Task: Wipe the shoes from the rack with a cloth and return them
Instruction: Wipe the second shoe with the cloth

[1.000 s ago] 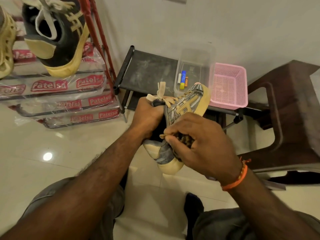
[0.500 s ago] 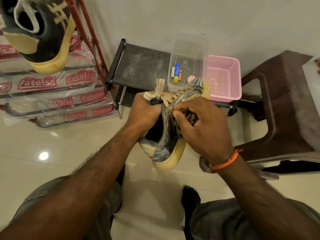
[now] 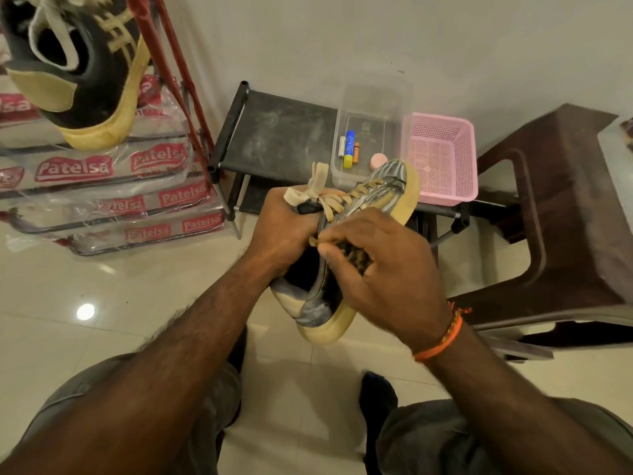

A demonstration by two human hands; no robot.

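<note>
A dark sneaker [image 3: 387, 186] with a yellowish sole and tan laces is held in the air in front of me, toe pointing away. My left hand [image 3: 284, 231] grips it at the tongue and collar. My right hand [image 3: 383, 269] clutches a dark patterned cloth [image 3: 354, 257] and presses it against the sneaker's side. Its matching sneaker [image 3: 82, 73] sits on the red shoe rack [image 3: 178, 80] at the upper left.
The rack's lower shelves are wrapped in plastic printed "Patelsa" [image 3: 73, 168]. A low black shelf [image 3: 277, 132] by the wall carries a clear box [image 3: 373, 108] with small items and a pink basket [image 3: 442, 156]. A brown plastic stool [image 3: 565, 207] stands at the right.
My right hand with the cloth has slid along the sneaker's side, from near the heel toward the laces. My head view has shifted slightly; the left hand keeps its grip.
</note>
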